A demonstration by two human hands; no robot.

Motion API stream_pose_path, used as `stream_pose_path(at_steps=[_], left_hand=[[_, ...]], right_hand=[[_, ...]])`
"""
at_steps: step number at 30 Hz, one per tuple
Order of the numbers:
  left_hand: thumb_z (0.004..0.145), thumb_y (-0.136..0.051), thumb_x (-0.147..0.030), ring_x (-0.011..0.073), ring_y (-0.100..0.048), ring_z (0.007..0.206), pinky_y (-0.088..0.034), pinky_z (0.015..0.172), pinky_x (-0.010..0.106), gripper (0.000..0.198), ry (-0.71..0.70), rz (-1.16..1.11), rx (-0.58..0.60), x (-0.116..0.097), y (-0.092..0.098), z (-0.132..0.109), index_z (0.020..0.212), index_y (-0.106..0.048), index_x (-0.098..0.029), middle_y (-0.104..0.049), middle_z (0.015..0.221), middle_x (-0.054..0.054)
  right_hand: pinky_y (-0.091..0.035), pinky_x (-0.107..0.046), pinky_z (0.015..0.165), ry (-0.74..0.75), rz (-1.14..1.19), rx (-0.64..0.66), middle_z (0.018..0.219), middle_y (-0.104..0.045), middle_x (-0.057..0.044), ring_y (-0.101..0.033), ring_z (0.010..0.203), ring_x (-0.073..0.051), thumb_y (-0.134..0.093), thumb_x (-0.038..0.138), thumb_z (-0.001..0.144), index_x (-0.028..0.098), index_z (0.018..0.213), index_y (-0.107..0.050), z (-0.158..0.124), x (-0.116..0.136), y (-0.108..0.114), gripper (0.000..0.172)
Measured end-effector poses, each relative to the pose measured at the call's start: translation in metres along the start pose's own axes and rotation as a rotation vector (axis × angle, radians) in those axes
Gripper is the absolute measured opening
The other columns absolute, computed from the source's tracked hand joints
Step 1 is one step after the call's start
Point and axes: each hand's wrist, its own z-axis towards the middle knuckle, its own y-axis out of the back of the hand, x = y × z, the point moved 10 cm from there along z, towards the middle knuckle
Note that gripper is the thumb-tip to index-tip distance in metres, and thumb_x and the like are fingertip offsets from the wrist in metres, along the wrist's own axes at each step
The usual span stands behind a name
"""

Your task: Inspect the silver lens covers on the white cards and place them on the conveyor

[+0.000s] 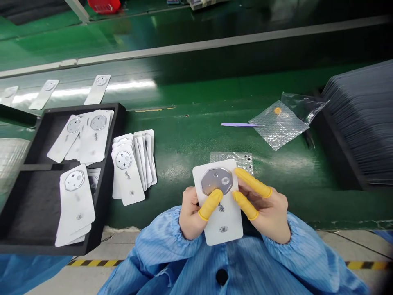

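A white phone back cover [225, 219] with an octagonal silver camera plate is held upright in front of my body. My left hand [193, 213] is closed on its left side, the thumb in a yellow finger cot pressing beside the camera plate. My right hand [270, 205] is at the right edge, its yellow-cotted thumb and index finger closed around that edge. The fingers behind the cover are hidden. Just beyond it lies a piece of bubble wrap [221, 156] with small black dots at its right end.
Stacked white covers [135, 186] lie left of my hands, beside a black divided tray [27, 205] holding more covers. Several covers [98, 90] lie on the belt behind. Purple tweezers [236, 124] touch a bubble-wrap sheet [278, 131]. A bin of dark sheets [365, 123] stands right.
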Motion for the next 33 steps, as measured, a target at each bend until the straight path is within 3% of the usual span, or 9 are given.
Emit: stream_pose_path(at_steps=[8, 11, 14, 17, 19, 22, 25, 29, 33], left_hand=[[0.078, -0.068, -0.025, 0.0103, -0.053, 0.044, -0.045, 0.044, 0.018, 0.024, -0.288, 0.186, -0.103, -0.030, 0.029, -0.013, 0.057, -0.066, -0.014, -0.061, 0.051, 0.002], [0.074, -0.073, -0.031, 0.0104, -0.052, 0.040, -0.044, 0.040, 0.018, 0.030, -0.196, 0.135, -0.223, -0.012, 0.050, -0.019, 0.052, -0.064, -0.013, -0.060, 0.048, 0.001], [0.076, -0.072, -0.037, 0.0135, -0.057, 0.042, -0.047, 0.040, 0.021, 0.027, 0.017, 0.157, -0.298, 0.012, 0.072, -0.017, 0.065, -0.069, -0.013, -0.063, 0.051, 0.002], [0.076, -0.073, -0.035, 0.0228, -0.070, 0.085, -0.058, 0.071, 0.029, 0.048, -0.014, 0.307, -0.413, -0.001, 0.099, -0.010, 0.119, -0.061, -0.019, -0.072, 0.101, 0.008], [0.074, -0.075, -0.035, 0.0274, -0.053, 0.123, -0.046, 0.101, 0.037, 0.074, -0.125, 0.444, -0.478, -0.021, 0.109, -0.005, 0.139, -0.041, -0.024, -0.055, 0.136, 0.009], [0.077, -0.069, -0.044, 0.0319, -0.045, 0.131, -0.031, 0.113, 0.045, 0.060, -0.018, 0.504, -0.358, -0.012, 0.100, 0.008, 0.129, -0.056, -0.017, -0.057, 0.134, 0.011], [0.077, -0.065, -0.056, 0.0352, -0.058, 0.116, -0.042, 0.104, 0.046, 0.057, 0.207, 0.327, -0.147, 0.022, 0.067, 0.013, 0.109, -0.070, -0.009, -0.069, 0.115, 0.016], [0.069, -0.072, -0.057, 0.0316, -0.067, 0.101, -0.053, 0.087, 0.038, 0.059, 0.299, 0.044, 0.089, 0.042, 0.011, 0.011, 0.106, -0.072, -0.010, -0.072, 0.107, 0.015], [0.069, -0.076, -0.047, 0.0267, -0.070, 0.083, -0.055, 0.070, 0.033, 0.041, 0.360, -0.087, 0.055, 0.052, -0.003, 0.009, 0.092, -0.076, -0.013, -0.075, 0.095, 0.012]], right_hand=[[-0.063, -0.025, 0.076, -0.040, 0.076, 0.084, 0.107, -0.072, 0.002, -0.072, 0.086, -0.015, -0.062, 0.009, 0.082, 0.033, 0.126, -0.057, -0.004, 0.003, -0.035, 0.050], [-0.062, -0.028, 0.081, -0.071, 0.074, 0.180, 0.113, -0.070, 0.001, -0.071, 0.093, -0.016, -0.058, 0.016, 0.087, 0.032, 0.131, -0.052, -0.006, -0.003, -0.047, 0.047], [-0.051, -0.042, 0.101, -0.034, -0.191, 0.175, 0.134, -0.056, -0.005, -0.057, 0.121, -0.022, -0.061, 0.023, 0.086, 0.029, 0.140, -0.040, -0.006, -0.017, -0.031, 0.058], [-0.038, -0.056, 0.109, 0.090, -0.592, 0.133, 0.145, -0.044, -0.010, -0.039, 0.136, -0.030, -0.065, 0.023, 0.083, 0.025, 0.133, -0.050, -0.007, -0.031, -0.007, 0.052], [-0.040, -0.058, 0.106, 0.152, -0.690, 0.157, 0.142, -0.048, -0.011, -0.042, 0.133, -0.030, -0.060, 0.018, 0.086, 0.024, 0.122, -0.060, -0.009, -0.038, 0.000, 0.037], [-0.044, -0.054, 0.103, 0.201, -0.621, 0.124, 0.132, -0.058, -0.012, -0.052, 0.126, -0.027, -0.057, 0.011, 0.086, 0.022, 0.116, -0.062, -0.006, -0.034, 0.009, 0.032], [-0.044, -0.054, 0.104, 0.261, -0.532, 0.097, 0.130, -0.059, -0.011, -0.052, 0.125, -0.027, -0.060, 0.009, 0.084, 0.024, 0.118, -0.061, 0.002, -0.013, 0.011, 0.037], [-0.044, -0.053, 0.103, 0.378, -0.541, 0.241, 0.130, -0.057, -0.012, -0.052, 0.124, -0.027, -0.063, 0.010, 0.082, 0.024, 0.121, -0.059, 0.008, 0.010, -0.004, 0.042], [-0.052, -0.043, 0.094, 0.270, -0.470, 0.347, 0.122, -0.059, -0.011, -0.056, 0.115, -0.023, -0.062, 0.014, 0.083, 0.023, 0.118, -0.060, 0.015, 0.003, -0.007, 0.037]])
